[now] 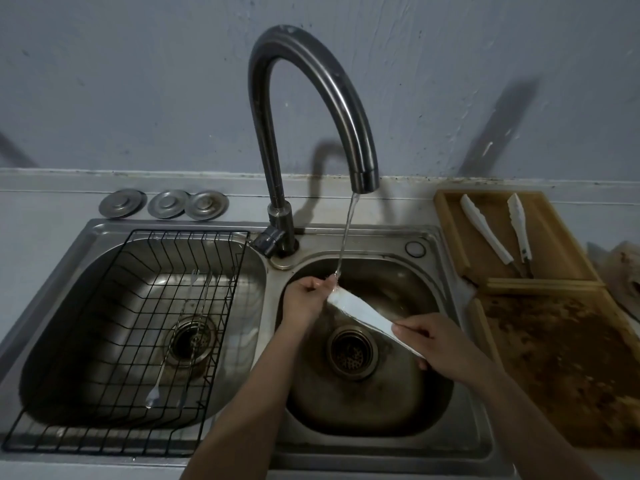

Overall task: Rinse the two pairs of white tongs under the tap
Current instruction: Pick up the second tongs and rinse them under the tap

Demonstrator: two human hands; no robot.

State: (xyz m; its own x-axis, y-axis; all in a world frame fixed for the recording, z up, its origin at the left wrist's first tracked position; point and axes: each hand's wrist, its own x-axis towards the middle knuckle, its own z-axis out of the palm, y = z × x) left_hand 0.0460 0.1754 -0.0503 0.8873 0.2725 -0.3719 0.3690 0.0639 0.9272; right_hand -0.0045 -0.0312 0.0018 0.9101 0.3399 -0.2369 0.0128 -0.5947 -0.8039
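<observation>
A: Item one, nearest the lens?
B: Right hand (441, 344), over the right sink basin (429, 403); fingers (414, 329) curled and clamped on the lower end of one pair of white tongs (363, 313).

A: Item two?
B: Left hand (304, 299), at the upper end of the same tongs; fingers pinched together on the tip, just where the water stream (346, 233) lands.

A: Position of the held tongs?
B: Slanting across the basin, above the drain (351, 351), below the tap (311, 109) spout (water running).

A: The second pair?
B: Two white tong-like utensils lie on the wooden tray (446, 223), on the desk right of the sink: one plain white (485, 228), one with a metal end (519, 226). They lie apart at the far ends, closer at the near ends.

A: Left basin (62, 358)?
B: Black wire rack (145, 323) across it, holding slim metal cutlery (188, 327).

A: Remainder?
B: Three round metal sink plugs (164, 203) in a row behind the left basin; a stained brown board (568, 368) near the tray.
</observation>
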